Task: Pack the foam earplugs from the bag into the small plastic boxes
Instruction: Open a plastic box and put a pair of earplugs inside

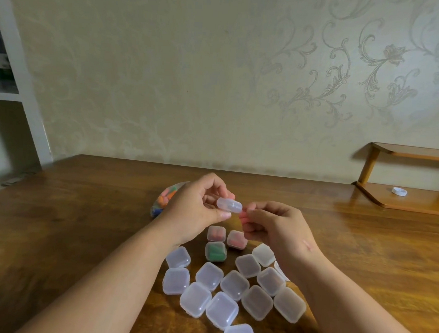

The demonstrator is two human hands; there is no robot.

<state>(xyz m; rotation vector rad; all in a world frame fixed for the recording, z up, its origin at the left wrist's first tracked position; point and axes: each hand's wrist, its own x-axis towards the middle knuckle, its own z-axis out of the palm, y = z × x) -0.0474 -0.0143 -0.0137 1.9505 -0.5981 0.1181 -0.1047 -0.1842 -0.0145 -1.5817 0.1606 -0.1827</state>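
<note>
Clear plastic box (229, 205) sits pinched between the thumb and curled fingers of the left hand (196, 210), raised above the desk (85, 223). At the box's 4 o'clock, the right hand (273, 226) curls its fingers and pinches a pink earplug (243, 218) just beside the box. Both forearms reach in from 6 o'clock.

At the left hand's 9 o'clock the bag (164, 200) lies on the brown wooden desk, partly hidden by that hand. At the hands' 6 o'clock stand three filled boxes (216, 251), two with pink plugs and one with green. Nearer the person lie many empty boxes (233, 285).

A white shelf (15, 97) stands at 9 o'clock, patterned wallpaper (217, 78) at 12, and a wooden shelf (400, 202) with a white cap (399, 191) at 3.
</note>
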